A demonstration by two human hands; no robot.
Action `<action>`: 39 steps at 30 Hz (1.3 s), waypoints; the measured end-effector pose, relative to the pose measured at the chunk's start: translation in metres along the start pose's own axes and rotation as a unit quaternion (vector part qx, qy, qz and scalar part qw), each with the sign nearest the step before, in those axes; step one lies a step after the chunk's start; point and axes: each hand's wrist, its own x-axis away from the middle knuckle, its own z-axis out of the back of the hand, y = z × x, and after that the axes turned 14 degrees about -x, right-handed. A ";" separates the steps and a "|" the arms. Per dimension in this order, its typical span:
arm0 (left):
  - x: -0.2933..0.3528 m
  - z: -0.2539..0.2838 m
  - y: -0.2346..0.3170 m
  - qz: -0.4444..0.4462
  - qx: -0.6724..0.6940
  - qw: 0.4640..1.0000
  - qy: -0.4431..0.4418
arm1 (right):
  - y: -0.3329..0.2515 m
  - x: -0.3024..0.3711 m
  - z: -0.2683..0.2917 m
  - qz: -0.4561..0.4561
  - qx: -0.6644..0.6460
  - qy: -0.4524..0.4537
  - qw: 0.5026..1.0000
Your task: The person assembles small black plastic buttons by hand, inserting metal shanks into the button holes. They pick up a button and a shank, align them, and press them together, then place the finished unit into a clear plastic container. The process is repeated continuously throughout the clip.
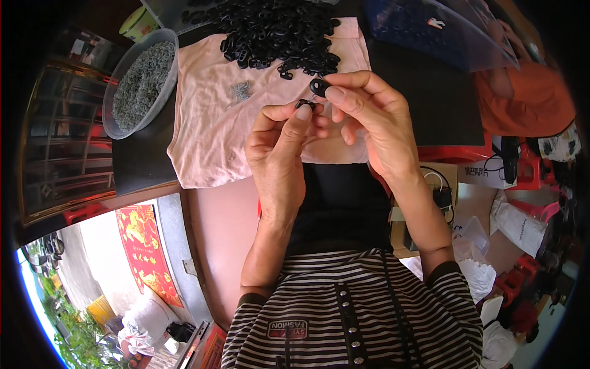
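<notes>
Between the thumb and fingers of my right hand (376, 114) is a small black oval plastic piece (319, 87) with a pale spot at its middle. My left hand (279, 144) pinches another small black plastic piece (305, 104), mostly covered by the fingertips. The two pieces are held close together, and a thin metal bit seems to show between them. Just beyond my hands lies a big heap of black plastic pieces (276, 31) on a pink cloth (206, 123). A little pile of small metal parts (242, 91) rests on the cloth to the left of the heap.
A clear round tub (111, 101) full of small grey metal parts stands at the left. Behind it is a green and yellow tin (136, 23). At the far right sits a clear plastic bin (485, 46). The dark tabletop (439, 111) shows beside the cloth.
</notes>
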 end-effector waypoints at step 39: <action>-0.001 0.015 0.011 -0.058 -0.101 0.993 -0.006 | -0.020 -0.005 -0.002 0.067 0.208 -0.121 0.968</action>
